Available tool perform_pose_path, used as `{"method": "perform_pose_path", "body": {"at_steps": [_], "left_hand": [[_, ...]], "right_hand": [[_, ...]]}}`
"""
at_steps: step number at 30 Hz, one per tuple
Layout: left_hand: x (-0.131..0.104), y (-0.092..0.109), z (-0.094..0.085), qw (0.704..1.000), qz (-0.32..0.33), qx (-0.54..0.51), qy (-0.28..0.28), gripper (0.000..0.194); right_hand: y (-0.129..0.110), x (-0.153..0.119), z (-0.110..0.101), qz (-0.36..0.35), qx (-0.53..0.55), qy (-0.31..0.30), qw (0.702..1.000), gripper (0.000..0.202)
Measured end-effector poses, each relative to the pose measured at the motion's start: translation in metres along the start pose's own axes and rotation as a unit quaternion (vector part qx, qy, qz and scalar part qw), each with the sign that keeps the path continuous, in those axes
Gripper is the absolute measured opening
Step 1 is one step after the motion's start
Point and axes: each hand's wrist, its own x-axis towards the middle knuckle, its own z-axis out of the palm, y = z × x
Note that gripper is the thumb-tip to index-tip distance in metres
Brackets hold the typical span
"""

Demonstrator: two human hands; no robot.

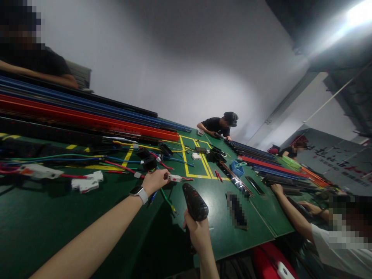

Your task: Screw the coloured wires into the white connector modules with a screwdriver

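Observation:
My left hand (155, 182), with a watch (138, 192) on its wrist, pinches a small white connector (175, 178) with a short red wire (188, 179) at its end. Under and beside that hand lie a black block (148, 163) and a green wire (167, 201) with a bare metal tip. Wrapped round the handle of a black cordless drill (196, 203) is my right hand (197, 230), at the near side of the table. The drill's body points away from me, apart from the connector. Fingertips of the left hand are partly hidden.
Red rails (116, 126) and blue rails (87, 99) lie along the left of the green table (122, 232). White connectors (87, 182) sit nearer. A blue bin (236, 168) and a phone (255, 185) are on the right. Co-workers sit around, one person's arm (293, 215) reaching in from the right.

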Motion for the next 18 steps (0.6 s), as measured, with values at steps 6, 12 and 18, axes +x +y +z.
{"method": "perform_pose_path", "body": {"at_steps": [6, 12, 18], "left_hand": [[0.0017, -0.0039, 0.0065, 1.000, 0.013, 0.002, 0.018, 0.033], [0.0010, -0.0019, 0.0039, 1.000, 0.004, 0.001, 0.015, 0.033], [0.0009, 0.0003, 0.0008, 1.000, -0.006, -0.001, 0.002, 0.032]], "right_hand": [[0.0012, 0.0011, -0.0007, 0.006, 0.026, -0.017, 0.999, 0.020], [-0.0010, 0.0006, -0.0008, 0.013, 0.015, -0.021, 1.000, 0.019], [-0.0002, 0.0010, -0.0013, 0.016, 0.014, -0.020, 1.000, 0.020]]}}
